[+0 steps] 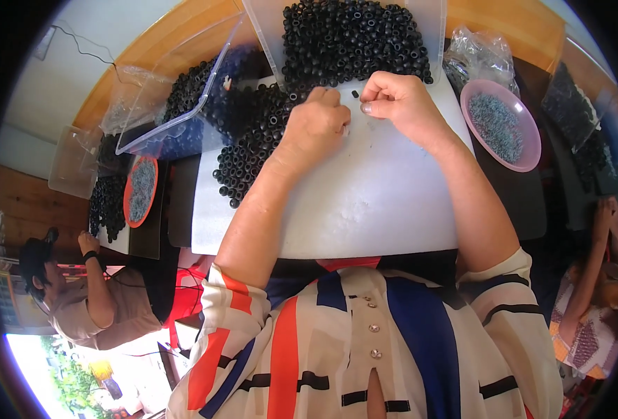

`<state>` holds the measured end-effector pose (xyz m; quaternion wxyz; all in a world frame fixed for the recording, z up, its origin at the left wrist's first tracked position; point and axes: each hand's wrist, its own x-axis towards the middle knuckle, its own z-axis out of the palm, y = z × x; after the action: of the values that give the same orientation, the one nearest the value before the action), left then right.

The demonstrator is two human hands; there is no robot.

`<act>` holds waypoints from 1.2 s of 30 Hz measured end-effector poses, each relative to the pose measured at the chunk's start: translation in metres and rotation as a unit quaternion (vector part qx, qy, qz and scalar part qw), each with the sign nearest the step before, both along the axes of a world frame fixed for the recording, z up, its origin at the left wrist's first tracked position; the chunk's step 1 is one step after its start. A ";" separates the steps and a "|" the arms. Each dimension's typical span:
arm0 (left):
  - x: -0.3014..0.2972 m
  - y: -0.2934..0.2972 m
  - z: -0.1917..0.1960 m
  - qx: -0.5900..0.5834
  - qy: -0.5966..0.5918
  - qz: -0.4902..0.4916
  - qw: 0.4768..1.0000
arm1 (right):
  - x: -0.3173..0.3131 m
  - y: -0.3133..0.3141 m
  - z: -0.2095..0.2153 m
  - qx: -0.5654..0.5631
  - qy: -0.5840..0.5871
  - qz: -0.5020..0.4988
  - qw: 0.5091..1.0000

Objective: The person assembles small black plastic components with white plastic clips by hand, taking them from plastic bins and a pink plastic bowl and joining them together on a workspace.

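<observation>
Left grip (pixel 314 126) is curled inward at the fingertips; whether it holds a part cannot be told. Right grip (pixel 408 108) has thumb and forefinger brought near each other; whether they close on anything cannot be told. One small black piece (pixel 355 93) lies on the white sheet (pixel 365 202), between the two hands. Black rings (pixel 253 157) are heaped to the left of the left hand, on the same sheet. Beyond the hands, a clear bin (pixel 434 42) contains more rings. A pink bowl (pixel 531 157) of small blue-grey pieces (pixel 496 126) is positioned to the right, on the dark surface (pixel 522 202). At far left, a co-worker (pixel 96 300) sits near an orange bowl (pixel 154 192).
</observation>
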<state>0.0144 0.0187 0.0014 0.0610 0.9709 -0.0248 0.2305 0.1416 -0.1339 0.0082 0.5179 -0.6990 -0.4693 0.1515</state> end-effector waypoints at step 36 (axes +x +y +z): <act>-0.003 -0.006 0.015 -0.803 0.082 -0.066 0.586 | -0.012 0.003 0.005 0.137 0.132 0.016 0.982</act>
<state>0.0113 0.0129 0.0162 0.8330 0.5372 0.1118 0.0712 0.1296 -0.1310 0.0135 0.6638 -0.5873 -0.4243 0.1852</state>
